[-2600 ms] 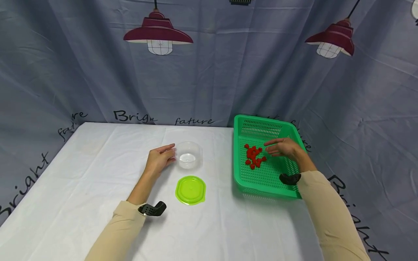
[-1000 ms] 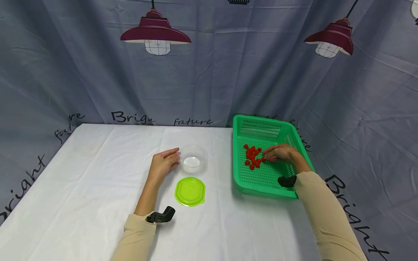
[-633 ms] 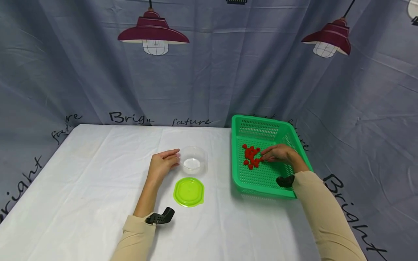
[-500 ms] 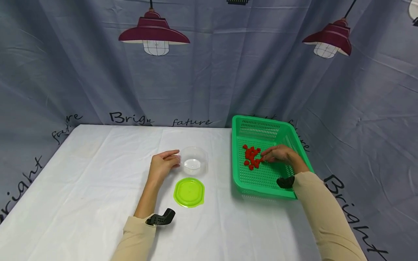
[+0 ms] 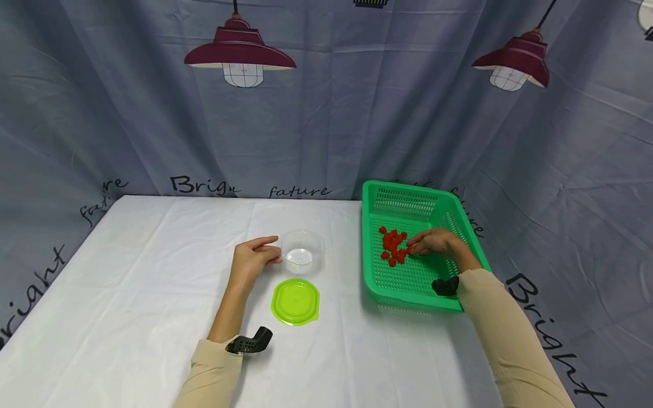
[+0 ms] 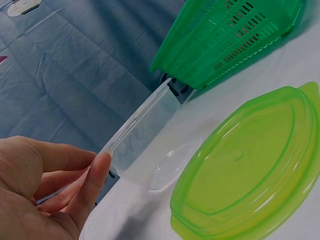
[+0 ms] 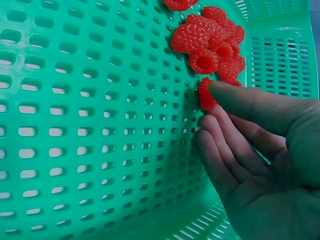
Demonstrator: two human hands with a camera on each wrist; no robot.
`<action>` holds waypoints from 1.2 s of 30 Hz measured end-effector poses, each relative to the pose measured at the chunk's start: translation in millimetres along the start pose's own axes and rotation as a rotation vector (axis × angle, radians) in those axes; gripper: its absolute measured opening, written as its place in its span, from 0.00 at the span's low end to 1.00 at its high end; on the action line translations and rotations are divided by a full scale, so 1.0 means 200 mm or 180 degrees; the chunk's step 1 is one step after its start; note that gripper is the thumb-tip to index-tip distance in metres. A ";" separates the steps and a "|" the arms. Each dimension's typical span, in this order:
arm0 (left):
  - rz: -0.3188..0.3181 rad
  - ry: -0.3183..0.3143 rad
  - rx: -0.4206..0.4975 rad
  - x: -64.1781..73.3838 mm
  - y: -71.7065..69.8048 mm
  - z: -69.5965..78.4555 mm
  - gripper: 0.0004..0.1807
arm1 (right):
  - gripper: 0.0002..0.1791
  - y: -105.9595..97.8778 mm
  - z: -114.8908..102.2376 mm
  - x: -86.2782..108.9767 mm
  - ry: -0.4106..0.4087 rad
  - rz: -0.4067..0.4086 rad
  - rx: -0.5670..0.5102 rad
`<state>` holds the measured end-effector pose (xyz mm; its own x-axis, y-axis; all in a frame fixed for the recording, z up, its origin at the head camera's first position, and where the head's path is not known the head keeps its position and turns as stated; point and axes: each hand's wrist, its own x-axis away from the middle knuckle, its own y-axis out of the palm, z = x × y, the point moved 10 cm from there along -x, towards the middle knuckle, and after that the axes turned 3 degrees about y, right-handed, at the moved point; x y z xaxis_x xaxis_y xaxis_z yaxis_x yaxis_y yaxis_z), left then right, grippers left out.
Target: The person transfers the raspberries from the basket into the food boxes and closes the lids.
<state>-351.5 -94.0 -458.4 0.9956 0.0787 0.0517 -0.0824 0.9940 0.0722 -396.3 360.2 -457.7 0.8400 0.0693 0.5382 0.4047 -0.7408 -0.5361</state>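
Note:
A clear round plastic container [image 5: 303, 249] stands on the white table, and my left hand [image 5: 249, 262] pinches its left rim between thumb and fingers. In the left wrist view the thumb tip lies against that rim. Just in front of the container is a lime-green lid [image 5: 296, 302], flat on the cloth. My right hand [image 5: 433, 242] reaches down into the green basket [image 5: 400, 286]. Its thumb and fingers pinch one raspberry [image 7: 206, 95] at the edge of a cluster of red raspberries [image 5: 391, 241], seen closely in the right wrist view.
The perforated basket stands at the table's right side, its walls rising around the raspberries. A grey-blue curtain [image 5: 326, 124] with printed lamps and lettering hangs behind the white-clothed table [image 5: 153, 272]. A black wrist device [image 5: 250, 341] sits on the left forearm.
My left hand and the container have moved slightly right and nearer to me. The right hand has come down from above the basket floor to the raspberries, and its fingers have closed on one.

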 end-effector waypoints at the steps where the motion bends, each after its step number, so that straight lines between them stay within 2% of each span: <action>1: -0.0002 -0.0003 0.0010 0.00 0.00 0.00 0.20 | 0.25 0.00 0.00 0.00 -0.0002 -0.0003 0.0014; 17: -0.0014 -0.0003 -0.0055 0.02 0.00 -0.01 0.19 | 0.23 0.01 0.00 0.01 0.0002 0.0020 0.0174; 36: -0.0064 0.0037 -0.0072 0.01 0.01 0.00 0.19 | 0.21 0.00 0.01 0.01 0.0026 0.0018 0.0173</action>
<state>-350.1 -91.3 -458.6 0.9975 0.0594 0.0388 -0.0613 0.9968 0.0506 -393.9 361.5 -456.7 0.8394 0.0598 0.5402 0.4192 -0.7039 -0.5734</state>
